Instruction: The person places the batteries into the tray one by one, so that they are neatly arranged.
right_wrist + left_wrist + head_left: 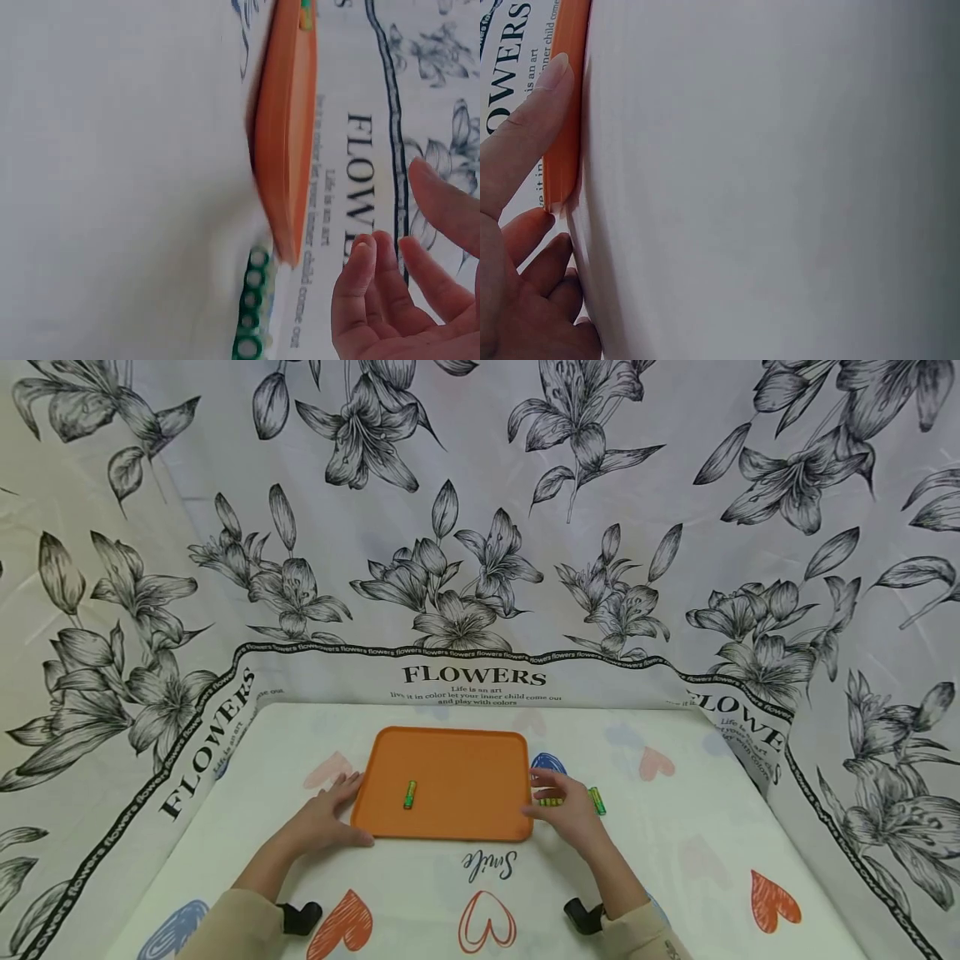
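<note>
An orange tray point(465, 785) lies flat on the table, with one green battery point(409, 794) on its left half. My left hand point(324, 814) spreads around the tray's left near corner. In the left wrist view its thumb point(536, 112) rests along the orange side wall, with the fingertips right at the corner. My right hand point(573, 810) hovers at the tray's right edge with loosely bent fingers and nothing in its grasp. Below it, several green batteries point(251, 300) stand side by side in a row beside the tray, partly hidden by that hand in the head view.
The white tablecloth carries printed hearts point(487, 922) and a "Smile" lettering point(491, 864). A floral curtain point(465, 568) encloses the table at the back and both sides. Dark wrist-camera mounts point(300, 918) stick out from both cuffs.
</note>
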Demonstrator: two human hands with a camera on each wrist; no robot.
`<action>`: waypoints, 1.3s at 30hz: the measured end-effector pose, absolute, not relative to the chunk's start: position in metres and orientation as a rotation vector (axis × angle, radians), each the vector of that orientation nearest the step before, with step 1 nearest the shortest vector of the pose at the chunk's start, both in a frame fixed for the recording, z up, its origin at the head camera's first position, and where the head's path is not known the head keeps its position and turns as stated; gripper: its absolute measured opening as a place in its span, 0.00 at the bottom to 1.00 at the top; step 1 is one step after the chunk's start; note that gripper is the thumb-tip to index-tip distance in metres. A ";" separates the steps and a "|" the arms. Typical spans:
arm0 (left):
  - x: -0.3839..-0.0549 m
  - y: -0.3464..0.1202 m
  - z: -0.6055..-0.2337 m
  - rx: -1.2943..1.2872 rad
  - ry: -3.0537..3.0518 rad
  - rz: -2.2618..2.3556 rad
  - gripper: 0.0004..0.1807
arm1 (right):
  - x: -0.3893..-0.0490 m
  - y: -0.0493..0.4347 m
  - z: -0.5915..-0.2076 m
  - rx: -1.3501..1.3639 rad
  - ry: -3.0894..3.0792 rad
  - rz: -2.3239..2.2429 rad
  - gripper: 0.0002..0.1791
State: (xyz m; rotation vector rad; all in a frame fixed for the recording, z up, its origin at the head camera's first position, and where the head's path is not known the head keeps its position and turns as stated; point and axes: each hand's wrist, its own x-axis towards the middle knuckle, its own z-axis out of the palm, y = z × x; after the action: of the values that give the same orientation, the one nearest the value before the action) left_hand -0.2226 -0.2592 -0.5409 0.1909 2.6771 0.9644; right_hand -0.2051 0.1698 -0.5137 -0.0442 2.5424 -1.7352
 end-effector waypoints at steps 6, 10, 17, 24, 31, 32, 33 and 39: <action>-0.222 -0.261 -0.542 0.195 2.678 0.957 0.67 | -0.207 0.191 -0.513 0.035 2.588 -1.704 0.34; -0.222 -0.261 -0.541 0.192 2.677 0.956 0.67 | -0.206 0.202 -0.512 0.066 2.598 -1.685 0.35; -0.222 -0.260 -0.541 0.184 2.671 0.961 0.67 | -0.205 0.224 -0.511 0.092 2.648 -1.616 0.35; -0.222 -0.259 -0.541 0.180 2.670 0.967 0.67 | -0.204 0.249 -0.509 0.112 2.679 -1.540 0.37; -0.222 -0.259 -0.542 0.181 2.673 0.965 0.67 | -0.208 0.264 -0.514 0.150 2.710 -1.401 0.41; -0.222 -0.260 -0.542 0.181 2.675 0.961 0.67 | -0.210 0.266 -0.515 0.155 2.708 -1.396 0.42; -0.222 -0.259 -0.542 0.181 2.673 0.960 0.67 | -0.211 0.268 -0.517 0.149 2.702 -1.393 0.42; -0.223 -0.260 -0.542 0.190 2.673 0.958 0.67 | -0.219 0.273 -0.530 0.140 2.655 -1.403 0.44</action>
State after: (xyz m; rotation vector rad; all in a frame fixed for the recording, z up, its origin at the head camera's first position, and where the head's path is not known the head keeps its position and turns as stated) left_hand -0.2229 -0.2596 -0.5420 0.1898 2.6732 0.9578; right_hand -0.2191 0.2730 -0.5296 0.1403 2.6552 -1.4032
